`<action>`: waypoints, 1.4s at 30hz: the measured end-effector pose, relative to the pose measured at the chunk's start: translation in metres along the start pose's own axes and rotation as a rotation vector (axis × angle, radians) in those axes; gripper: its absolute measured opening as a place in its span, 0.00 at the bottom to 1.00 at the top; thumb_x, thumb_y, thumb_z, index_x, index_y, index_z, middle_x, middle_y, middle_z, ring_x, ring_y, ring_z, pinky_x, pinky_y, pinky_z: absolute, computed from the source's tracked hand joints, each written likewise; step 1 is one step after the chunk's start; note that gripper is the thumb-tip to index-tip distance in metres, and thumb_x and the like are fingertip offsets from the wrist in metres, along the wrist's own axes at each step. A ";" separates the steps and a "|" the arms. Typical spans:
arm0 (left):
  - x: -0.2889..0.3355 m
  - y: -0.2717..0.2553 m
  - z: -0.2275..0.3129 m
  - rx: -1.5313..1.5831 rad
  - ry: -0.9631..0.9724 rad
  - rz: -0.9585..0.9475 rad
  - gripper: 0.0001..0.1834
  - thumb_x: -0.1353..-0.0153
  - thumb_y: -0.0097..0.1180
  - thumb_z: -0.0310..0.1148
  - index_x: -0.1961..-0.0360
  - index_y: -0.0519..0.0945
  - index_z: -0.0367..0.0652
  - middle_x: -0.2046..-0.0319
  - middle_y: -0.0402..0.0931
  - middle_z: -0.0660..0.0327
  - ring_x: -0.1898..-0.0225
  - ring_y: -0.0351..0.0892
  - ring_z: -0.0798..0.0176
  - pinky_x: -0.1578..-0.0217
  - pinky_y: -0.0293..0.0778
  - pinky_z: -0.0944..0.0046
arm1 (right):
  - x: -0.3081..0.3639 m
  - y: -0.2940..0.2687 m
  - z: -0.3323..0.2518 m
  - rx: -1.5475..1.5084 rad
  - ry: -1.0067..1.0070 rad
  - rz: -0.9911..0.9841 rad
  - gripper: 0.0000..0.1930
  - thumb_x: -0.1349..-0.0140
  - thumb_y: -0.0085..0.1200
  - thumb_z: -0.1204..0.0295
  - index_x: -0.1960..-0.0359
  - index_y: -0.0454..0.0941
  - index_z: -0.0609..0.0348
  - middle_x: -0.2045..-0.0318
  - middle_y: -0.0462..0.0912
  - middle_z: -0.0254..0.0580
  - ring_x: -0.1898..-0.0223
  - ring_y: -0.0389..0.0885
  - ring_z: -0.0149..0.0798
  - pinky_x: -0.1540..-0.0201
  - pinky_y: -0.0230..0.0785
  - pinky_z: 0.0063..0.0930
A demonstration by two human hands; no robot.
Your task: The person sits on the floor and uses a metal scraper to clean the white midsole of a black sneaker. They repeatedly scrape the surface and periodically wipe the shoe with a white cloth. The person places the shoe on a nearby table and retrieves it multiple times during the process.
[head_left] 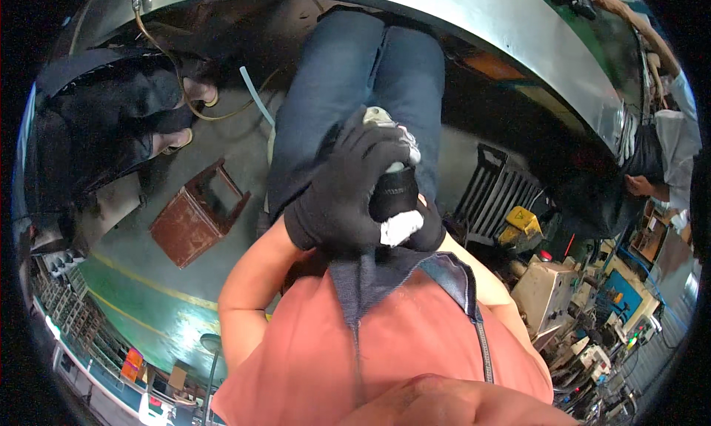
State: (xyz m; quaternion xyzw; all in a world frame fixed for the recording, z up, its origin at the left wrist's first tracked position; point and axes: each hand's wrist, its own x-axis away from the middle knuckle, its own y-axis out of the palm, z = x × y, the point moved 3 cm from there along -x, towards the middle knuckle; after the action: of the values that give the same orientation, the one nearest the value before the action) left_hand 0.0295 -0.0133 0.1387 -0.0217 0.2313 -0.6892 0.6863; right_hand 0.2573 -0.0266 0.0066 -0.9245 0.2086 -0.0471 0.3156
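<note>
Both of my hands wear black gloves and come together over my lap. My left hand [341, 181] has its fingers curled over a dark rounded thing [394, 192] with small pale marks on its side. What kind of thing it is cannot be made out. At its far end a whitish, partly shiny piece [381, 118] shows beyond my left fingers. A white wrapping [401, 228] shows at the near end, beside my left thumb. My right hand [427, 232] is closed against the right, near side of the same thing, its fingers mostly hidden.
A curved metal bench edge [474, 15] runs ahead of my knees. A brown stool [189, 226] stands at left, near a hanging hose [174, 63] and another person's feet [174, 139]. Right are a dark slatted crate [492, 192], a yellow pedal [522, 224] and machinery [548, 289].
</note>
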 end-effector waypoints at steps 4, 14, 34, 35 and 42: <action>-0.011 -0.007 0.002 -0.015 0.039 0.037 0.32 0.66 0.67 0.38 0.56 0.69 0.42 0.57 0.68 0.50 0.51 0.67 0.44 0.43 0.56 0.48 | -0.021 0.012 0.014 -0.130 -0.055 0.099 0.32 0.43 0.47 0.45 0.50 0.71 0.64 0.53 0.74 0.53 0.51 0.72 0.55 0.47 0.63 0.46; 0.023 0.013 -0.074 0.495 -0.222 0.188 0.49 0.52 0.63 0.51 0.36 0.56 0.34 0.39 0.60 0.48 0.37 0.58 0.53 0.37 0.52 0.56 | -0.030 -0.006 -0.015 0.186 -0.036 0.027 0.30 0.39 0.39 0.45 0.50 0.73 0.57 0.53 0.76 0.50 0.53 0.74 0.53 0.50 0.66 0.44; -0.001 0.032 -0.112 -0.336 -0.430 0.410 0.26 0.38 0.51 0.41 0.43 0.69 0.37 0.45 0.69 0.45 0.45 0.72 0.48 0.46 0.66 0.59 | -0.162 -0.136 0.072 -0.542 0.638 -0.060 0.28 0.36 0.43 0.45 0.65 0.79 0.62 0.75 0.78 0.33 0.71 0.75 0.27 0.63 0.70 0.23; 0.000 0.030 -0.108 -0.331 -0.447 0.285 0.26 0.38 0.51 0.41 0.42 0.68 0.38 0.44 0.68 0.46 0.44 0.70 0.48 0.45 0.66 0.60 | -0.157 -0.148 0.064 -0.385 0.541 -0.112 0.28 0.36 0.43 0.45 0.69 0.79 0.62 0.78 0.76 0.30 0.75 0.71 0.26 0.70 0.66 0.25; -0.022 -0.011 -0.119 0.448 -0.566 -0.329 0.27 0.39 0.49 0.38 0.41 0.65 0.36 0.48 0.69 0.38 0.43 0.68 0.43 0.44 0.64 0.57 | -0.165 -0.136 0.044 0.429 0.191 -0.108 0.28 0.34 0.38 0.51 0.74 0.75 0.70 0.83 0.74 0.57 0.81 0.75 0.49 0.73 0.68 0.39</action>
State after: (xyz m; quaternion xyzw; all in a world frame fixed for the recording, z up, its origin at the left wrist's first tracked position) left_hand -0.0211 0.0412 0.0427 -0.0971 -0.1296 -0.7902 0.5911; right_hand 0.1655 0.1640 0.0612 -0.8375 0.1730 -0.1942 0.4805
